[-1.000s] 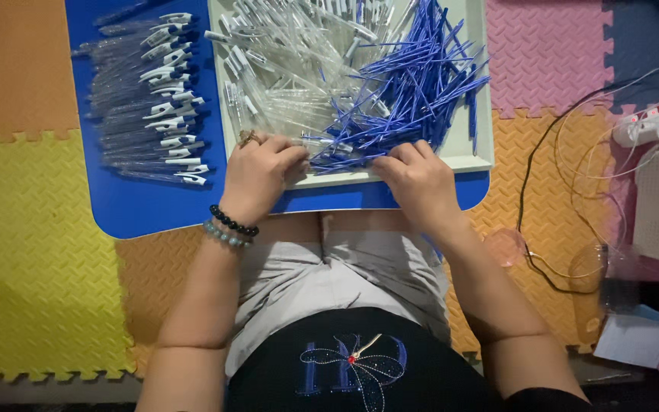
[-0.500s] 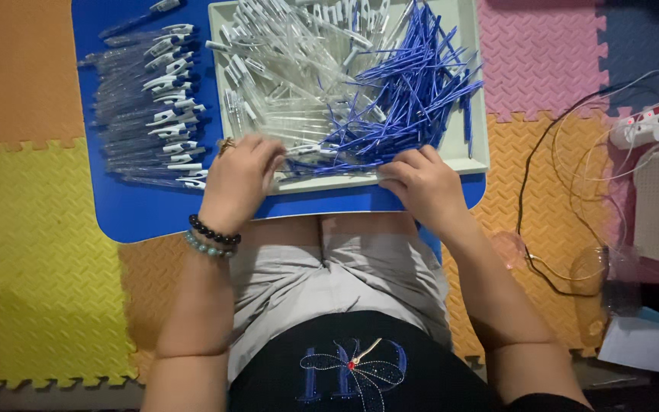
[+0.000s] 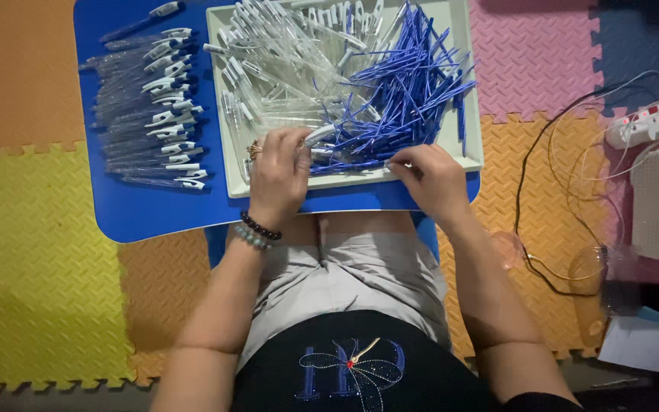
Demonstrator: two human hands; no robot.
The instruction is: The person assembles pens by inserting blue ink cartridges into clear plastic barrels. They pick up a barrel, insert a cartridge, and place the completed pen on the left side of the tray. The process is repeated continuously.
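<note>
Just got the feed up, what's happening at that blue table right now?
A seated person works over a white tray on a small blue table. The tray is heaped with clear pen barrels and blue refills. The left hand pinches a clear barrel at the tray's near edge; the right hand fingers a blue refill beside it. A row of assembled pens lies on the table left of the tray.

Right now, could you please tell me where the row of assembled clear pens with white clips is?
In the head view, the row of assembled clear pens with white clips lies on the blue table, left of the white tray and beyond the left hand.
</note>
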